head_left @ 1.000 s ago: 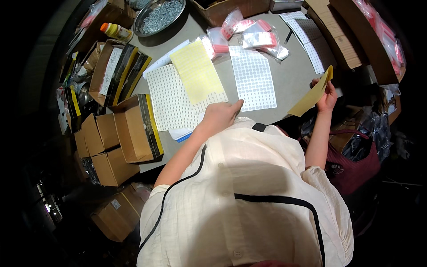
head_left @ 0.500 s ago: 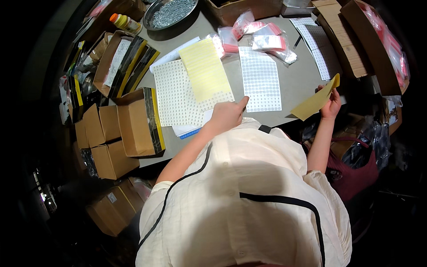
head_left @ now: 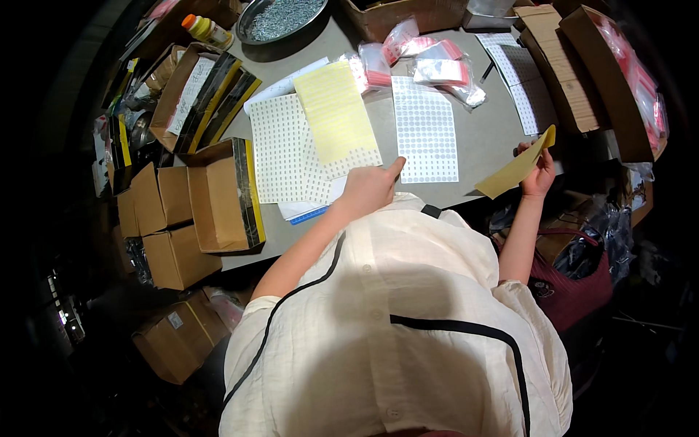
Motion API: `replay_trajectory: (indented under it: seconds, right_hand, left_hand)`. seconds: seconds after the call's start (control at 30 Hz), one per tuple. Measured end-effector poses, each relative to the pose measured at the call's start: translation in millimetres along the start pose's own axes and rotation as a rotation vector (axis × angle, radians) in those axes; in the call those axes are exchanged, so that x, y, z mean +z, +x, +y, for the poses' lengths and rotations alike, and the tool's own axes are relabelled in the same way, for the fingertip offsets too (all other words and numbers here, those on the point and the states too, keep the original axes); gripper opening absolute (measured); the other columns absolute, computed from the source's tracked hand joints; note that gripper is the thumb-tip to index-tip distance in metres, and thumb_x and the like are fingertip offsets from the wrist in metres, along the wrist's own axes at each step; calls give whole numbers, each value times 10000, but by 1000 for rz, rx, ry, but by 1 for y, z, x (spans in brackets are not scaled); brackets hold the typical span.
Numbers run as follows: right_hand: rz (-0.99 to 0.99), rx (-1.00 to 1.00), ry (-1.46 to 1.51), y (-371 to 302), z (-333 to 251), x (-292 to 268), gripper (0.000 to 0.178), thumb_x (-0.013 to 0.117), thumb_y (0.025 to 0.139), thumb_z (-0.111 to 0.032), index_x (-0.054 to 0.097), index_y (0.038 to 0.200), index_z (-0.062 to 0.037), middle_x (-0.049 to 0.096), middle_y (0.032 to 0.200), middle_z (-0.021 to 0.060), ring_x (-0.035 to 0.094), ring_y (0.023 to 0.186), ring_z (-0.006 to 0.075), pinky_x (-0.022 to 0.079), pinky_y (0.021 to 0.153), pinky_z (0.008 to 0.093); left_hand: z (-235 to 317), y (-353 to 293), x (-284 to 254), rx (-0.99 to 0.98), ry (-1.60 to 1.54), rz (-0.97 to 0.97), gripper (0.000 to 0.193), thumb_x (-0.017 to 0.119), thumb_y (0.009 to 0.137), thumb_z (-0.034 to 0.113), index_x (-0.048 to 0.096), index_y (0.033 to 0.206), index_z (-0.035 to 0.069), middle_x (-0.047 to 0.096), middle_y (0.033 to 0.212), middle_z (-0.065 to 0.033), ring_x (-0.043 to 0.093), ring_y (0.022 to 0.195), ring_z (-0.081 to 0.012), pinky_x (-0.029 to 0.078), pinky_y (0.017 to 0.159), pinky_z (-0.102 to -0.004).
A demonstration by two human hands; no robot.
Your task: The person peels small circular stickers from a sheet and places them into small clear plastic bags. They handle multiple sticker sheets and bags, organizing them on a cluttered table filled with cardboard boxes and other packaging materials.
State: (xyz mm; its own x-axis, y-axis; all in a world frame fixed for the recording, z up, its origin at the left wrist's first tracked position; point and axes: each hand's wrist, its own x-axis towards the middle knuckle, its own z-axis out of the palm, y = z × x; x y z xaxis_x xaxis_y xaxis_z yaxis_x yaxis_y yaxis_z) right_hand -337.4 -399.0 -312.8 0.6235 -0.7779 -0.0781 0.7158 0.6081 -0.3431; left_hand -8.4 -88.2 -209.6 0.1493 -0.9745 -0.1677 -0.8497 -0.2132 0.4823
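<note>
My right hand [head_left: 538,176] grips a tan-yellow paper sheet [head_left: 515,169] by its right edge, tilted above the table's right front. My left hand [head_left: 370,188] is over the front edge, one finger stretched out; its other fingers are hidden below the palm. That fingertip is at the lower left edge of a white sheet of round grey stickers [head_left: 427,127], whose lowest rows look paler. Left of it lie overlapping white sheets of small printed labels [head_left: 280,153], with a pale yellow sheet [head_left: 335,109] on top.
Clear bags with red strips [head_left: 441,69] lie behind the sticker sheet. A metal bowl of small metal parts [head_left: 280,36] and a yellow bottle [head_left: 211,33] stand at the back left. Cardboard boxes [head_left: 218,193] line the left; more boxes [head_left: 564,73] and label sheets [head_left: 513,69] are right.
My view has shifted slightly. The tan-yellow sheet in my right hand is tilted a little differently; my left hand stays by the sticker sheet.
</note>
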Motion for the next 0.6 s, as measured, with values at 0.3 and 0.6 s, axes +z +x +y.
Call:
replay_trajectory:
  seconds: [0.3,0.6]
  right_hand:
    - [10,-20,21,0,0,0,365,579,1008,-196,614,1313,2,686,1197,177,611,1132,429,469,1027,539]
    - [58,-9,17,-1,-1,1,349,578,998,-178,618,1278,28,684,1178,188,602,1121,407,461,1034,529]
  left_hand:
    - [-5,-1,8,92,41,136,495,608,848,87,605,1343,101,633,619,-112,628,548,-306,450,517,-448]
    - [-1,-3,3,136,231,201,501,646,793,92,665,1289,158,630,598,-88,594,590,-272,424,725,-386]
